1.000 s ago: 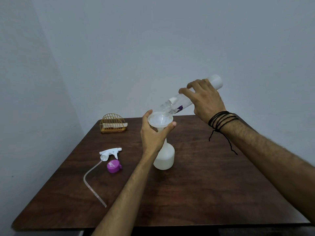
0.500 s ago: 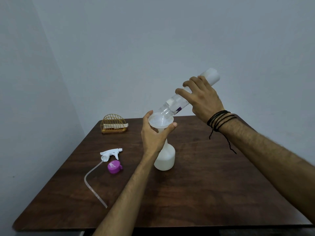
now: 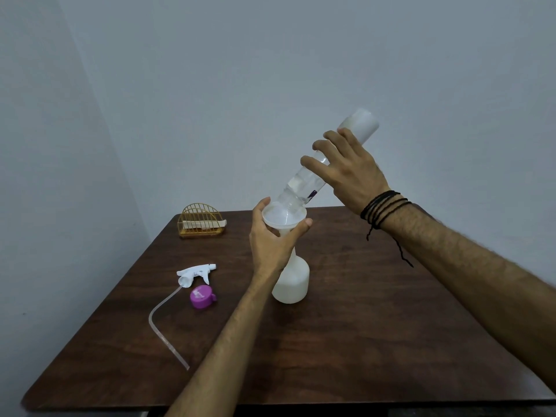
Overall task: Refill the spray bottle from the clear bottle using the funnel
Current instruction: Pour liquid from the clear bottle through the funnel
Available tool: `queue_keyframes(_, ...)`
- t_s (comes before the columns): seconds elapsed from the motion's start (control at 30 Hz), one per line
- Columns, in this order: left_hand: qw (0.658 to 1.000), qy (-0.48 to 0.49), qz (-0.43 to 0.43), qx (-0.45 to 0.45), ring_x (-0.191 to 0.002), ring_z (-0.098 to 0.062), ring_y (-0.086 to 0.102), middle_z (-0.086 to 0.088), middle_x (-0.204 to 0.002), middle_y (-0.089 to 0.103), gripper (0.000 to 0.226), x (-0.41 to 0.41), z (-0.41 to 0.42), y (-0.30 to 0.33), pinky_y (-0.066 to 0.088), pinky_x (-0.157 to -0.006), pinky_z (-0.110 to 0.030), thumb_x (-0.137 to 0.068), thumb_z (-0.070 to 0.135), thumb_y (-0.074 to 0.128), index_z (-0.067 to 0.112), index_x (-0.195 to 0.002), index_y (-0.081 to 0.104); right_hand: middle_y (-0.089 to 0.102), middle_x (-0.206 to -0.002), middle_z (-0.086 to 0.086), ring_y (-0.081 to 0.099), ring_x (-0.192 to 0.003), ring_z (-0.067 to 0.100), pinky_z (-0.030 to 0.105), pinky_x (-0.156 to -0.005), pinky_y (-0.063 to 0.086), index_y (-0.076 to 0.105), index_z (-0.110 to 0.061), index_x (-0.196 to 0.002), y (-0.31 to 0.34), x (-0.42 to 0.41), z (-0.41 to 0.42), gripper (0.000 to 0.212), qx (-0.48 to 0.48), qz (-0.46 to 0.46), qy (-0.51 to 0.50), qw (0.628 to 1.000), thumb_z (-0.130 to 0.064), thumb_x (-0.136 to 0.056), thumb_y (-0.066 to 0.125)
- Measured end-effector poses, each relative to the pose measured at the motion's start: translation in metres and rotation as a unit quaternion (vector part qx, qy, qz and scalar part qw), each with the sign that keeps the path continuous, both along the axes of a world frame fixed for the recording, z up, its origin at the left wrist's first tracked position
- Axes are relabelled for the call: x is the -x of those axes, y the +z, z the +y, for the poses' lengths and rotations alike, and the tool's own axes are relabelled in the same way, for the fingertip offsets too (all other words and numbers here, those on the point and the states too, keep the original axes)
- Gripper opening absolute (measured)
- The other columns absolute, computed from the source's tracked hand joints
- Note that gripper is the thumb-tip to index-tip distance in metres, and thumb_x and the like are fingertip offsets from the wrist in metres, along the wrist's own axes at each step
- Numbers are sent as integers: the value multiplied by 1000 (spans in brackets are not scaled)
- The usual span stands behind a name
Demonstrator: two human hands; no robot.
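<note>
- Near edge of dark wooden table (image 3: 361,356) bare across the front; open room right of centre out to the right edge.
- Clear dip tube (image 3: 164,329) lying curved at front left, joined to white trigger sprayer head (image 3: 195,272); purple cap (image 3: 201,296) just beside the head, on its near side.
- Spray bottle (image 3: 293,282) upright at table centre, uncapped, whitish and translucent; fill level cannot be told.
- Funnel (image 3: 279,218) seated in the bottle neck, stem hidden behind the hand.
- Left hand (image 3: 273,245) curled round the funnel below its rim, thumb and fingers on opposite sides.
- Clear bottle (image 3: 304,188) tilted steeply, mouth down inside the funnel bowl, base up and to the right; clear liquid visible pooled in the lower, neck end; upper part looks milky.
- Right hand (image 3: 346,170) wrapped round the clear bottle mid-body, fingers over the top; black cord bracelet (image 3: 383,207) on the wrist.
- Gold wire holder (image 3: 201,221) with pale contents at far left corner, well apart from the bottles.
- Plain wall (image 3: 270,70) behind the far edge.
</note>
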State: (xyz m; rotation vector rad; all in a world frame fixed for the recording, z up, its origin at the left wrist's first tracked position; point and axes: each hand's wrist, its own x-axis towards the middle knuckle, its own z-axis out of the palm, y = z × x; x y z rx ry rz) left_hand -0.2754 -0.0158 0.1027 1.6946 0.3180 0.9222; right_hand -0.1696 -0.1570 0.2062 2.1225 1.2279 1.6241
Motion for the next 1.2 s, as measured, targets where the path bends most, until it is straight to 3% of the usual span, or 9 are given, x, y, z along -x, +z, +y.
queue_keyframes(0.17,1000,-4,-2,2,-127,-9,45,3,-146,48,96,1,0,0,46,-101,-28,-66,42,91,24,-146,42,58,-114,16,54,-108,38,49,-109,34,58,-13,-116,-2,-4,0,64,-17,27,-2,999,13,-77,14)
queue_keyframes(0.27,1000,-4,-2,2,-130,-13,47,3,-145,49,96,1,1,0,48,-105,-34,-65,42,91,24,-146,42,59,-109,13,54,-101,35,46,-102,38,59,-16,-116,-10,-8,-4,66,-36,119,5,992,18,-59,51)
queue_keyframes(0.37,1000,-7,0,2,-125,-9,46,4,-144,48,95,0,1,-1,47,-100,-28,-65,41,91,25,-145,42,60,-107,8,57,-99,32,42,-96,41,59,-20,-120,-20,-7,-12,67,-59,242,21,968,9,-61,68)
queue_keyframes(0.53,1000,-15,4,6,-125,-13,49,4,-139,51,94,-2,1,-7,48,-96,-26,-65,42,92,25,-144,44,58,-117,-1,58,-102,23,37,-83,50,48,-33,-130,-48,2,-22,64,-115,452,3,884,-16,-74,74)
queue_keyframes(0.63,1000,-18,5,10,-123,-11,50,11,-130,51,93,-2,2,-11,49,-97,-28,-65,42,92,27,-143,44,63,-116,-6,61,-100,16,39,-86,52,48,-36,-125,-69,7,-26,67,-180,561,21,808,-26,-69,84)
queue_keyframes(0.77,1000,-25,5,8,-123,-12,52,10,-132,51,96,-4,4,-13,51,-102,-36,-64,45,92,26,-144,43,69,-101,-12,68,-90,10,24,-77,53,55,-25,-113,-103,17,-32,61,-290,648,98,698,-24,-63,90)
queue_keyframes(0.87,999,-32,9,8,-126,-14,52,5,-139,52,102,-4,6,-16,51,-103,-39,-59,53,91,27,-145,43,69,-105,-10,69,-94,9,37,-89,56,54,-26,-117,-133,26,-35,66,-347,683,132,629,-23,-63,91)
queue_keyframes(1.0,999,-36,12,6,-132,-14,49,4,-146,49,106,2,9,-22,48,-106,-36,-58,52,92,26,-148,40,70,-104,-10,70,-90,4,34,-88,57,52,-34,-117,-160,47,-36,66,-380,688,167,595,-18,-65,90)
queue_keyframes(1.2,998,-56,15,13,-120,-3,51,13,-133,47,109,6,13,-19,43,-85,-5,-61,34,95,21,-151,35,70,-102,-13,70,-91,2,24,-82,56,48,-47,-109,-165,78,-32,64,-377,667,213,606,-12,-71,85)
